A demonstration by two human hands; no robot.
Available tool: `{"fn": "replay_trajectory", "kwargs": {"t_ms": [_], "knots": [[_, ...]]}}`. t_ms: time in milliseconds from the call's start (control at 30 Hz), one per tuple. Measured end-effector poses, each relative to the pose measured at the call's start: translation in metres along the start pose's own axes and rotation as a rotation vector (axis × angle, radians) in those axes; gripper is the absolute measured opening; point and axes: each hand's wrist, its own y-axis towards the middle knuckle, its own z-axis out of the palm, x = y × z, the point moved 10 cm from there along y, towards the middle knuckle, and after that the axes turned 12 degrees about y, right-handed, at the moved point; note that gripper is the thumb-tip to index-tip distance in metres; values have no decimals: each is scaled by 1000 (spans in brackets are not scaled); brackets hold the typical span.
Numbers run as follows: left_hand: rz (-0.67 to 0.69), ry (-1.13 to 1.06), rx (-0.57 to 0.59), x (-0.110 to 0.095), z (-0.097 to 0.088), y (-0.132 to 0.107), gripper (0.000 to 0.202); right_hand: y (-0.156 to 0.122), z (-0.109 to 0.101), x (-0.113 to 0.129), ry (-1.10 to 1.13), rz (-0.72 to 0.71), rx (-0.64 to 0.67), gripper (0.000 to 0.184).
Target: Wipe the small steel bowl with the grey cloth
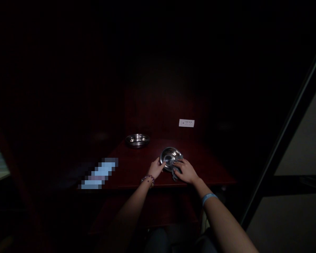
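A shiny metal bowl [170,151] is tilted up over the dark red table, its inside facing me. My left hand [156,168] grips its left rim, thumb inside and fingers behind. A grey cloth [175,174] lies bunched at the bowl's right side. My right hand [184,170] is closed on this cloth and presses it against the bowl's inner right side. Part of the cloth hangs below the rim. Further back on the left, a stack of metal bowls [137,140] rests on the table, apart from both hands.
The dark red table [137,165] has its front edge just below my hands. A white socket plate [186,123] is on the back wall. A pixelated blue patch [100,174] covers something at the left. A slanted dark frame [281,137] stands at the right.
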Motion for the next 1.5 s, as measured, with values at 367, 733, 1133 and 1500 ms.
{"fn": "replay_trajectory", "kwargs": {"t_ms": [367, 733, 1133, 1500], "knots": [[-10, -7, -26, 8, 0, 4, 37, -1, 9, 22, 47, -68, 106, 48], [25, 35, -96, 2, -9, 3, 39, 1, 29, 46, 132, -71, 164, 82], [-21, 49, -98, 9, -7, 4, 44, 3, 28, 48, 126, -116, 201, 75], [-18, 60, -48, 19, 3, 9, 47, 4, 20, 29, -35, -103, 194, 51]]}}
